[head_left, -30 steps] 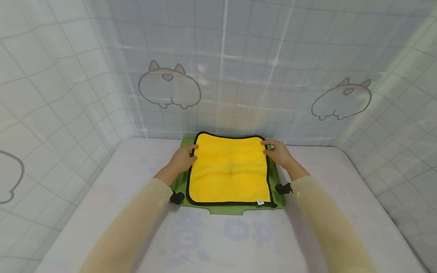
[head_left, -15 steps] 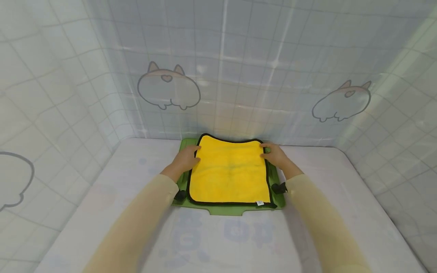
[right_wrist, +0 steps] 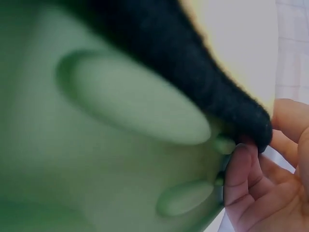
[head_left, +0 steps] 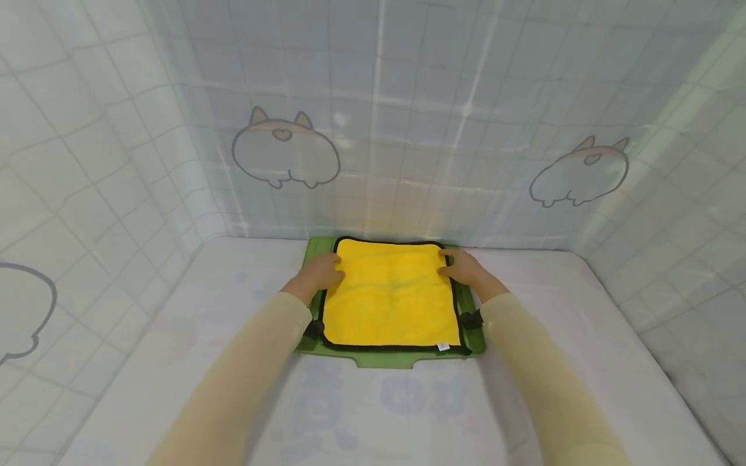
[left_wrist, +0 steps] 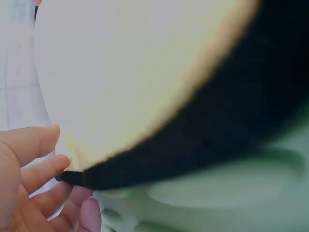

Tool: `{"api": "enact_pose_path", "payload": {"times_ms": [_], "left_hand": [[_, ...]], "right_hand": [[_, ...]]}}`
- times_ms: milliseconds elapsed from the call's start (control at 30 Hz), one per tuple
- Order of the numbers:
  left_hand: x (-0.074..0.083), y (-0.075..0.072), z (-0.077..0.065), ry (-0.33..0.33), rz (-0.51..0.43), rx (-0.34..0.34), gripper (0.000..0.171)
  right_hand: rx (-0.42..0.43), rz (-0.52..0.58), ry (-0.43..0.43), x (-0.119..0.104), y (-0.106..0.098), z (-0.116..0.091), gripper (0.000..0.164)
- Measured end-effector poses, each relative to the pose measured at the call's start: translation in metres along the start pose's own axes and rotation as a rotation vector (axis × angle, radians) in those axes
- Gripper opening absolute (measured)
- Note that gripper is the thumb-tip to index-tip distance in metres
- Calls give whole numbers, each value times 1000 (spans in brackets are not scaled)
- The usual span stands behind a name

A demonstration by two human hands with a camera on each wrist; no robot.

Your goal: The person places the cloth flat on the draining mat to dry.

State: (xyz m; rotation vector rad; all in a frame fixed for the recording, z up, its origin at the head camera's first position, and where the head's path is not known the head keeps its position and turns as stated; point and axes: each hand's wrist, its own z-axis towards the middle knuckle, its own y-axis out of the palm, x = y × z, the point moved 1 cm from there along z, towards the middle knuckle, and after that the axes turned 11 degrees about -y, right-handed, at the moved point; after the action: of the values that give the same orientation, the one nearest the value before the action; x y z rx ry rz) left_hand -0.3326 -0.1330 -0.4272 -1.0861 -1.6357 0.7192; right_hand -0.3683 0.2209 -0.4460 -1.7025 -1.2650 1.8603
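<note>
A yellow cloth (head_left: 390, 304) with a black border and a small white tag (head_left: 443, 347) lies spread over a green tray (head_left: 384, 360). My left hand (head_left: 317, 275) pinches the cloth's left edge towards its far corner. On the opposite side, my right hand (head_left: 466, 268) grips the right edge at about the same height. In the left wrist view, the thumb and fingers take the black border (left_wrist: 140, 166) between them. Fingers also fold round the border (right_wrist: 193, 72) in the right wrist view, where oval hollows in the tray (right_wrist: 130, 99) show. Most of the tray is hidden under the cloth.
The tray sits at the back of a white, faintly printed tabletop (head_left: 245, 388), close to a tiled-pattern curtain (head_left: 408, 129) with animal drawings. Similar sheets stand at the left (head_left: 87, 162) and right (head_left: 693, 226). Black straps circle both wrists.
The cloth's far edge has come down and a little towards me, with faint creases across its middle. Both hands have moved slightly inward and nearer, keeping hold of the sides.
</note>
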Motion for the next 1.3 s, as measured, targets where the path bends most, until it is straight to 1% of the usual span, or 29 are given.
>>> {"api": "enact_pose_path", "payload": {"times_ms": [67,167,267,400,600,800,967,1033,1200,1300], "left_hand": [[3,-1,4,-7,-38,-3,53],[6,-2,11,-11,-84,13,52],[8,-1,18,-4,-111,41,51],[8,-1,23,-6,-133,65,47],[7,0,24,-6,-153,95,46],[7,-2,21,6,-168,112,50],[6,-6,23,5,-148,121,53],[5,-6,23,5,-142,118,55],[2,-3,22,-2,-110,117,58],[-1,0,23,-14,-132,99,61]], "right_hand": [[21,-2,6,1,-2,1,60],[60,2,10,1,-4,3,56],[93,11,16,0,-4,4,52],[109,34,3,-2,-3,6,48],[127,75,-26,-5,-6,7,43],[131,50,-27,-3,-7,6,44],[158,53,-16,-4,-9,6,46],[150,61,-15,-3,-8,6,48],[96,54,-18,-4,-4,8,54],[75,48,-7,-3,0,9,56]]}}
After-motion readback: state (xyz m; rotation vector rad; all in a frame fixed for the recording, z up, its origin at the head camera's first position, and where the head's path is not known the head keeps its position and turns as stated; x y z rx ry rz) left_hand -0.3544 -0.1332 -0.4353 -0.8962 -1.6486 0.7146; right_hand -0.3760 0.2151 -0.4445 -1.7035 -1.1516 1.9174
